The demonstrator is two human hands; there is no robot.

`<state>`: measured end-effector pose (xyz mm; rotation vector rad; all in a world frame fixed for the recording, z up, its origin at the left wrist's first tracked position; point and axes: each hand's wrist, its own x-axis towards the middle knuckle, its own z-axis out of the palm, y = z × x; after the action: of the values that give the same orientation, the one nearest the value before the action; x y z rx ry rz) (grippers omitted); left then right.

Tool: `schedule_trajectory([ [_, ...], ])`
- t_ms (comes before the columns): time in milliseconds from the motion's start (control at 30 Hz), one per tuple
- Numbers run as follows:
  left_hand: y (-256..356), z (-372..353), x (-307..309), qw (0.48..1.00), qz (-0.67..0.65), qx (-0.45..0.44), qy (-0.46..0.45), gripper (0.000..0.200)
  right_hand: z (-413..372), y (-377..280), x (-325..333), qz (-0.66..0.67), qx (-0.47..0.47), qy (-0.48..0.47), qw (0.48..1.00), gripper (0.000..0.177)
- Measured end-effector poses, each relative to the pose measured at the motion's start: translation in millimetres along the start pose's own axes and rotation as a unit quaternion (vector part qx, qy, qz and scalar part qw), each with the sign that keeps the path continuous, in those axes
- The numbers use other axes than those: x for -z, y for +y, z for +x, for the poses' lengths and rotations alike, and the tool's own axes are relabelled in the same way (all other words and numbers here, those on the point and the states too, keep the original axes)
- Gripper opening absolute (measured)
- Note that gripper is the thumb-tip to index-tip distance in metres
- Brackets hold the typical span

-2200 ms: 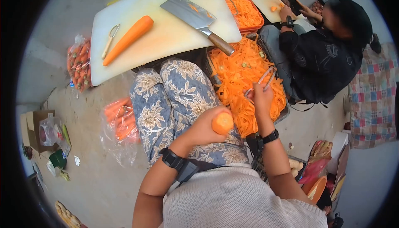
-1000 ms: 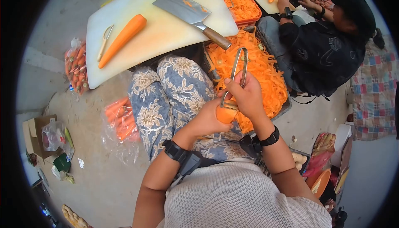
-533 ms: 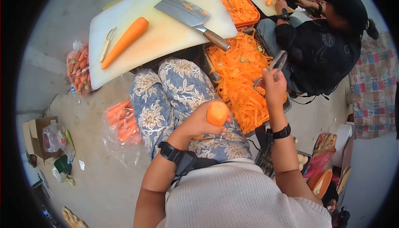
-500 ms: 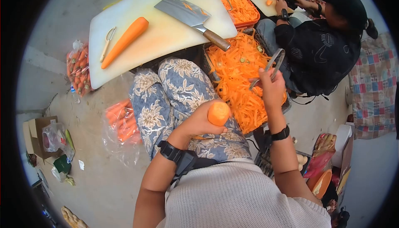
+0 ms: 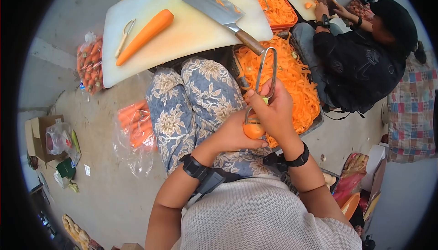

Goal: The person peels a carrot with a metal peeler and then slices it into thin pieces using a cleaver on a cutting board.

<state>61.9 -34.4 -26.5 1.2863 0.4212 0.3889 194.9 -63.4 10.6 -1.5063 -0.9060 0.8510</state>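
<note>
The left hand (image 5: 228, 137) closes around the carrot (image 5: 253, 131), whose cut end points up from the palm. The right hand (image 5: 277, 115), touching it from beyond, pinches the peeler (image 5: 265, 72), its blade against the carrot's top.

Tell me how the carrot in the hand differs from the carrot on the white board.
The held carrot sits gripped in the left hand, only its end showing; the board carrot lies free on the white board, full length visible. The peeler in the right hand rests on the held carrot; nothing touches the board carrot. Both are orange.
</note>
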Motion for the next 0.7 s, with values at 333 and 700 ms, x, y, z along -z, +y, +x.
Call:
schedule_trajectory([
  [333,-2,3,-2,0.999,-0.039,0.029,0.003,0.047,-11,-15,5,-0.008,0.002,-0.005,1.000,0.029],
  [700,-2,5,-4,0.997,0.037,0.056,-0.027,0.031,-6,13,18,-0.086,0.020,-0.030,0.996,0.031],
])
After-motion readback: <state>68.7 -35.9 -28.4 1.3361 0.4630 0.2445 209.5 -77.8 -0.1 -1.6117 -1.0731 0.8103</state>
